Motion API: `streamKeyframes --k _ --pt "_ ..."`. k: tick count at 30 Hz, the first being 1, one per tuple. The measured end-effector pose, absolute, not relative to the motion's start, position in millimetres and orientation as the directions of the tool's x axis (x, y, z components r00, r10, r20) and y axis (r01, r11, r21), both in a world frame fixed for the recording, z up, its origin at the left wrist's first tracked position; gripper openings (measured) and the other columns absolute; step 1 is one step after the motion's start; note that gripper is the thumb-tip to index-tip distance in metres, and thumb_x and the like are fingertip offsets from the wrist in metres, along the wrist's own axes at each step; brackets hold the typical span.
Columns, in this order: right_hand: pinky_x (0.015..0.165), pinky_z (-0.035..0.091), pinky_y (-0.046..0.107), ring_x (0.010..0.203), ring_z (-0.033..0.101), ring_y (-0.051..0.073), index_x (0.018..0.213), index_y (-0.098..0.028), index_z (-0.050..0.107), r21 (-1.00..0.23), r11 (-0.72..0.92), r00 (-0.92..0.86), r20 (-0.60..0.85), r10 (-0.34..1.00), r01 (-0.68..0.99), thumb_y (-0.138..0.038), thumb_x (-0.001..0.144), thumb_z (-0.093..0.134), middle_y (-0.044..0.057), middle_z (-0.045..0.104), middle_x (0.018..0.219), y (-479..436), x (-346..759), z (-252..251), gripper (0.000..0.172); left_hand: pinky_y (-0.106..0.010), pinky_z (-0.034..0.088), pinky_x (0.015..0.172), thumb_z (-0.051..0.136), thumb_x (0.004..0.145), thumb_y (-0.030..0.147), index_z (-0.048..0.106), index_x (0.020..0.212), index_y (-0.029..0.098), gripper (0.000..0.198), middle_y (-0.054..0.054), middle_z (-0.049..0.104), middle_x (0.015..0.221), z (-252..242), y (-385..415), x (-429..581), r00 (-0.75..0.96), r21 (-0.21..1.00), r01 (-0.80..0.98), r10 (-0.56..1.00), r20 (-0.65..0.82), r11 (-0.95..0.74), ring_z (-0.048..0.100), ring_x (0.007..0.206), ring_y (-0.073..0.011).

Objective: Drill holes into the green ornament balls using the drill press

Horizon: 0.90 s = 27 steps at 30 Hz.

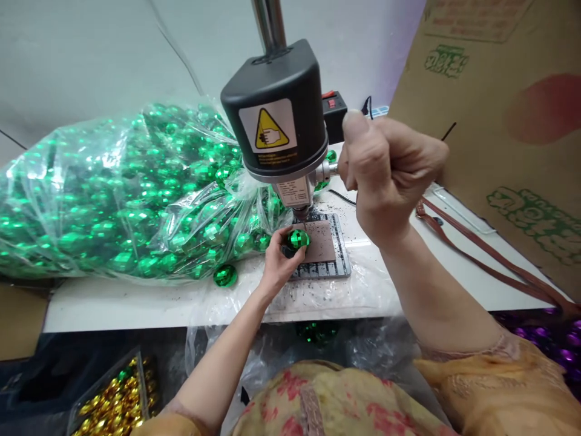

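My left hand (278, 260) pinches a shiny green faceted ball (298, 240) between thumb and fingers. The ball sits under the bit of a small black drill press (272, 115), over a brownish board (323, 248) on the grey slotted base (344, 257). Whether bit and ball touch, I cannot tell. My right hand (385, 172) is closed at the press's feed lever (333, 169), whose outer end is hidden by the fingers. A second green ball (225, 276) lies on the white table, left of my left hand.
A big transparent bag (104, 194) of green balls fills the table's left side. At right stands a cardboard box (499, 133), with a brown strap (490, 272) before it. Dark shavings surround the base. Below the table are gold balls (113, 399) and purple balls (569, 345).
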State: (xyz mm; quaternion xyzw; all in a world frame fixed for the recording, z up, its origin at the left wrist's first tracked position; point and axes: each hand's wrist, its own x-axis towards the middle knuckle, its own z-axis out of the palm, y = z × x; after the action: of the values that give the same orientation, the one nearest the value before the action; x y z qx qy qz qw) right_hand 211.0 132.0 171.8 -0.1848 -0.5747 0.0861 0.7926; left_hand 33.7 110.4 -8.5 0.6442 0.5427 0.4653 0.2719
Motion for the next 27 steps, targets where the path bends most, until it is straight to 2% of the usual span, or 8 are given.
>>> streamKeyframes --k 5,9,13,17,19,21,24,27 --pt "0.049 0.022 0.027 0.043 0.030 0.002 0.049 -0.018 0.033 -0.398 0.914 0.313 0.880 0.358 0.074 -0.046 0.094 0.059 -0.006 0.024 0.050 129 211 173 0.059 -0.039 0.054 0.093 0.080 0.074 0.026 0.064 0.117 0.020 0.046 -0.008 0.071 0.111 -1 114 41 -0.006 0.787 0.544 0.937 0.350 -0.291 0.067 0.105 -0.0232" --pt "0.049 0.023 0.026 0.044 0.030 0.002 0.049 -0.018 0.032 -0.424 0.899 0.306 0.876 0.374 0.114 -0.042 0.096 0.058 -0.006 0.025 0.050 129 210 174 0.058 -0.038 0.054 0.094 0.080 0.076 0.027 0.066 0.117 0.020 0.044 -0.007 0.068 0.110 0 118 50 0.038 0.748 0.552 0.907 0.419 -0.368 0.066 0.106 -0.0231" --pt "0.047 0.021 0.027 0.042 0.030 0.002 0.048 -0.018 0.033 -0.382 0.921 0.321 0.883 0.342 0.071 -0.038 0.093 0.062 -0.007 0.025 0.047 130 211 174 0.057 -0.037 0.054 0.096 0.079 0.080 0.031 0.063 0.124 0.021 0.048 -0.007 0.068 0.115 -5 120 56 0.040 0.800 0.470 0.914 0.403 -0.373 0.067 0.108 -0.0218" --pt "0.049 0.023 0.025 0.043 0.034 0.001 0.049 -0.017 0.035 -0.426 0.903 0.296 0.871 0.391 0.061 -0.017 0.093 0.060 -0.008 0.027 0.048 126 212 175 0.051 -0.038 0.055 0.098 0.083 0.077 0.034 0.062 0.122 0.022 0.051 -0.006 0.070 0.117 -10 118 60 -0.006 0.849 0.417 0.933 0.359 -0.324 0.068 0.109 -0.0221" --pt "0.050 0.023 0.025 0.044 0.034 0.001 0.049 -0.017 0.036 -0.444 0.894 0.293 0.864 0.410 0.058 -0.013 0.094 0.058 -0.007 0.027 0.049 125 212 175 0.050 -0.038 0.055 0.097 0.084 0.076 0.034 0.062 0.121 0.021 0.052 -0.006 0.070 0.117 -10 117 60 -0.006 0.862 0.397 0.939 0.345 -0.314 0.068 0.109 -0.0223" --pt "0.050 0.024 0.025 0.044 0.033 0.001 0.049 -0.017 0.036 -0.449 0.891 0.298 0.861 0.412 0.064 -0.018 0.095 0.058 -0.007 0.028 0.049 126 211 174 0.051 -0.038 0.055 0.098 0.084 0.076 0.034 0.062 0.120 0.021 0.051 -0.006 0.071 0.116 -9 116 60 0.003 0.867 0.386 0.941 0.339 -0.314 0.068 0.109 -0.0225" --pt "0.047 0.023 0.028 0.042 0.030 0.003 0.049 -0.019 0.034 -0.414 0.907 0.326 0.870 0.370 0.077 -0.035 0.095 0.062 -0.006 0.029 0.047 130 210 170 0.055 -0.039 0.054 0.099 0.084 0.076 0.034 0.061 0.120 0.021 0.051 -0.006 0.071 0.116 -9 116 60 0.002 0.873 0.381 0.945 0.328 -0.304 0.068 0.110 -0.0226" --pt "0.043 0.019 0.032 0.038 0.025 0.005 0.047 -0.020 0.030 -0.342 0.934 0.355 0.889 0.288 0.098 -0.036 0.093 0.061 -0.006 0.027 0.043 133 209 162 0.058 -0.039 0.054 0.099 0.084 0.076 0.034 0.061 0.120 0.021 0.052 -0.007 0.071 0.116 -9 116 61 -0.005 0.876 0.377 0.945 0.328 -0.302 0.068 0.110 -0.0231"
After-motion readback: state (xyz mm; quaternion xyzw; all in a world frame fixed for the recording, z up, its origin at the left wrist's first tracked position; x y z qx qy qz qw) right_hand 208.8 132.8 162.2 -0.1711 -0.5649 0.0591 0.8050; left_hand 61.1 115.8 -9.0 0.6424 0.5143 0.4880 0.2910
